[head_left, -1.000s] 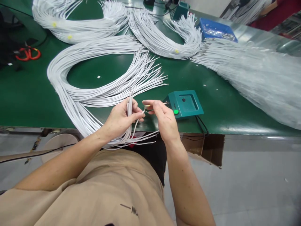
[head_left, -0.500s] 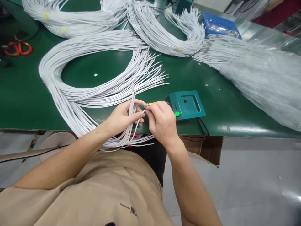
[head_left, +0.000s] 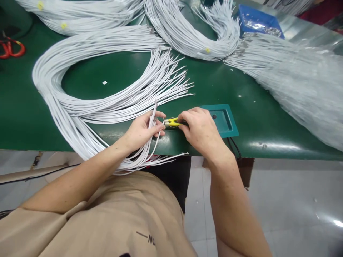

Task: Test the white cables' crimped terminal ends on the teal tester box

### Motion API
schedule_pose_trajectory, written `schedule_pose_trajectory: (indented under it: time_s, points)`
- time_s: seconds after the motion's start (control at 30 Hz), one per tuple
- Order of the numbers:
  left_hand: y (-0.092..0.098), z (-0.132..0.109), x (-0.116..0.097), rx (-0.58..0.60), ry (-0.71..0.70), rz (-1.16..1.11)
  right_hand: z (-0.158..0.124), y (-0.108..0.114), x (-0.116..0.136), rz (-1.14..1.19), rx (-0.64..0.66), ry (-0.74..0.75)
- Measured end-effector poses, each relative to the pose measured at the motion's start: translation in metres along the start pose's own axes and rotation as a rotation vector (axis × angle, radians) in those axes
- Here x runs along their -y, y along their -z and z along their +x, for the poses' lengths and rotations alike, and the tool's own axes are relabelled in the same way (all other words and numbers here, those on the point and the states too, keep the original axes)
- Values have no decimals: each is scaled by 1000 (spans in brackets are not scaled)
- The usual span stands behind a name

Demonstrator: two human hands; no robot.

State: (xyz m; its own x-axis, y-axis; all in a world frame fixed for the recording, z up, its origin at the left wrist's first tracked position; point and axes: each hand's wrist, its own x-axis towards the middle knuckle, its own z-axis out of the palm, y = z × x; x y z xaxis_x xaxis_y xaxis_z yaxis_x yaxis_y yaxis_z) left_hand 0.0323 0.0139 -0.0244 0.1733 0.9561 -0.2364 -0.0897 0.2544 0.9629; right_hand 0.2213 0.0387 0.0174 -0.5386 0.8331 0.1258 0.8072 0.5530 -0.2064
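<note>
Several thin white cables (head_left: 145, 149) run through my left hand (head_left: 144, 131), which is closed around them near their ends. One cable end sticks out between its thumb and forefinger, pointing right. My right hand (head_left: 199, 130) grips small yellow-handled pliers (head_left: 174, 122). The pliers' metal jaws are at that cable end, beside my left fingertips; whether they bite on it is too small to tell. A large looped bundle of white cables (head_left: 50, 91) lies on the green table to the left, its metal-tipped ends fanning out above my hands.
A teal device with a recessed tray (head_left: 223, 119) sits right behind my right hand. More cable bundles (head_left: 193, 44) lie farther back, one under clear plastic (head_left: 300, 78) at right. A blue bin (head_left: 259, 21) holds small metal parts. Red-handled scissors (head_left: 13, 48) lie far left.
My right hand has moved right, away from my left fingertips, and now holds the yellow pliers with their jaws at the cable end. My left hand keeps its hold on the cables.
</note>
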Motion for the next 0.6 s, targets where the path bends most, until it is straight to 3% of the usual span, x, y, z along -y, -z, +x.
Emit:
schedule_pose_trajectory:
  time_s: [0.2, 0.4, 0.6]
  points:
    - [2, 1, 7, -27, -22, 117, 2, -3, -2, 14, -43, -32]
    - [2, 3, 9, 19, -4, 115, 3, 2, 2, 49, -53, -122]
    - [5, -1, 5, 0, 15, 69, -10, 6, 32, 188, -304, -150]
